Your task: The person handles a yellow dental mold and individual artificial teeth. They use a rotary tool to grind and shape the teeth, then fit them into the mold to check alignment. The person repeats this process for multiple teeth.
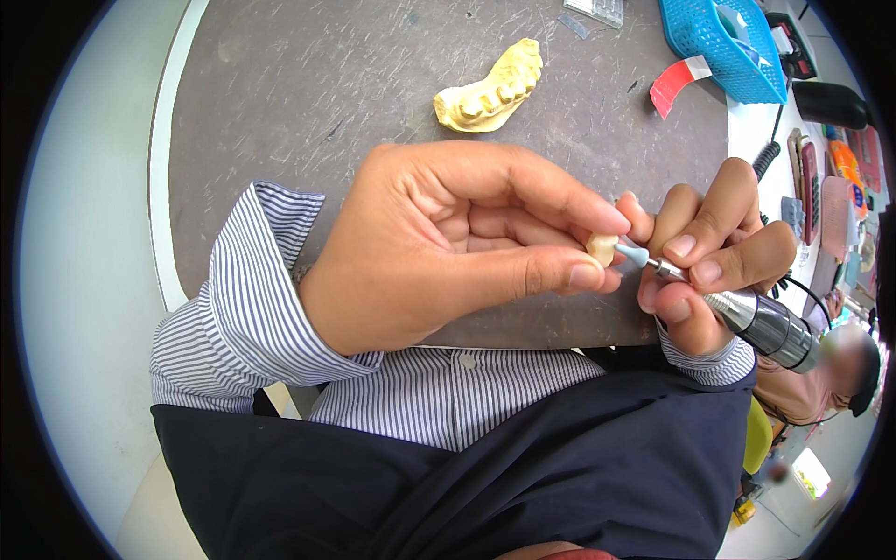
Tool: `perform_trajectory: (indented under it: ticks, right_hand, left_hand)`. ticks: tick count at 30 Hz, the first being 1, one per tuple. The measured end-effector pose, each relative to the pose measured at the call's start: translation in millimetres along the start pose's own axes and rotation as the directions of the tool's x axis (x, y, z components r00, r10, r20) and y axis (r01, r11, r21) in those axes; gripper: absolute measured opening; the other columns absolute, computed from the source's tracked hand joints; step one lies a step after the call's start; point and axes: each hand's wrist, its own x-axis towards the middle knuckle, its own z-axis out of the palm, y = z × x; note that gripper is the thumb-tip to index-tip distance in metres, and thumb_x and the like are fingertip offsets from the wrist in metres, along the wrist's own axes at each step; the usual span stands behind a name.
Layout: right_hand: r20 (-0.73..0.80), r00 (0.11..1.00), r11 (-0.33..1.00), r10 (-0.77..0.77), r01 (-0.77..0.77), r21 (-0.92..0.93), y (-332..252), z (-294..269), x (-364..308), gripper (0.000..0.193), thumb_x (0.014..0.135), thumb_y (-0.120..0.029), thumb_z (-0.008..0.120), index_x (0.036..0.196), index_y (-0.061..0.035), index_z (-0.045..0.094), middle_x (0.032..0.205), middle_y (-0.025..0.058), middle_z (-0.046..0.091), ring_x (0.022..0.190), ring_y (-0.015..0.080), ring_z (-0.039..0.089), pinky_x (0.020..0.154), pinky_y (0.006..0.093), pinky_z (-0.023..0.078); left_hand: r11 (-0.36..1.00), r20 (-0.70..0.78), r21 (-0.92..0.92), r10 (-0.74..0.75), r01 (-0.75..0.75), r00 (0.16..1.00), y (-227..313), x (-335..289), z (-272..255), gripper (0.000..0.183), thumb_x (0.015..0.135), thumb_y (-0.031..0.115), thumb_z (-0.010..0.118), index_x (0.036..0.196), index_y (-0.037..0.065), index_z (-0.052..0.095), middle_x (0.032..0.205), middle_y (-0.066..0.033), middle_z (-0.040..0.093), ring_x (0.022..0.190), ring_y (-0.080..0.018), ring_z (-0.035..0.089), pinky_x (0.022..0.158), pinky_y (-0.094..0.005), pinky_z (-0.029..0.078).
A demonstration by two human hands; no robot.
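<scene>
Grey-brown bench mat [280,121], scratched, fills most of the far side. Dark garment [448,485] over the near edge; blue-striped sleeve [252,294] folded back at the left wrist.

Left hand [401,247], mid-scene: thumb and index pinched on a small piece, other fingers curled behind. Right hand [723,238], right of it: fingers and thumb closed around the nose of a rotary handpiece [775,331], whose dark body slopes away to the near right. Hands close together at the tips; fingertips overlap in view, so cannot tell whether they touch each other.

Blue basket [691,47] at the far right. Yellow model of a row of teeth [495,93] on the mat, far side, beyond the left hand, held by neither. Red strip [669,91] near the basket.

Pale blue tip [635,255] on the handpiece, pointing left. Cream tooth-shaped piece [601,247] between left thumb and index, just off the tip's end; contact appears made, not certain. Whether the tip is spinning: cannot tell.

Step in hand (judged): smoothing or trimming the piece's right-hand face. Next move calls for a firm pinch, light pressure, and small turns of the piece, keeping fingertips clear of the tip.
</scene>
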Motion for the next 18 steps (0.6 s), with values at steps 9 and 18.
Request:
perform_trajectory:
  ticks: [9,18]
  right_hand:
    - [0.048,0.999,1.000,0.005,-0.004,-0.014,-3.1,-0.6,2.2,0.023,0.074,0.000,0.064,0.083,-0.0103,0.046,0.087,0.0070,0.046,0.060,0.0080,0.050,0.093,0.0367,0.045]
    - [0.056,0.998,0.999,0.024,-0.021,-0.046,-4.5,-1.4,2.6,0.023,0.074,-0.002,0.066,0.082,-0.0107,0.046,0.086,0.0064,0.046,0.056,0.0076,0.049,0.091,0.0360,0.046]
  left_hand:
    - [0.999,-0.008,-0.020,-0.046,0.046,0.999,2.7,-0.3,1.4,0.023,0.078,-0.008,0.058,0.100,-0.007,0.054,0.092,-0.0200,0.062,0.087,-0.0242,0.063,0.077,-0.0307,0.053]
    - [0.999,-0.007,-0.003,-0.033,0.033,0.999,2.6,-0.4,1.2,0.023,0.078,-0.009,0.057,0.100,-0.007,0.053,0.092,-0.0201,0.062,0.088,-0.0241,0.063,0.078,-0.0298,0.053]
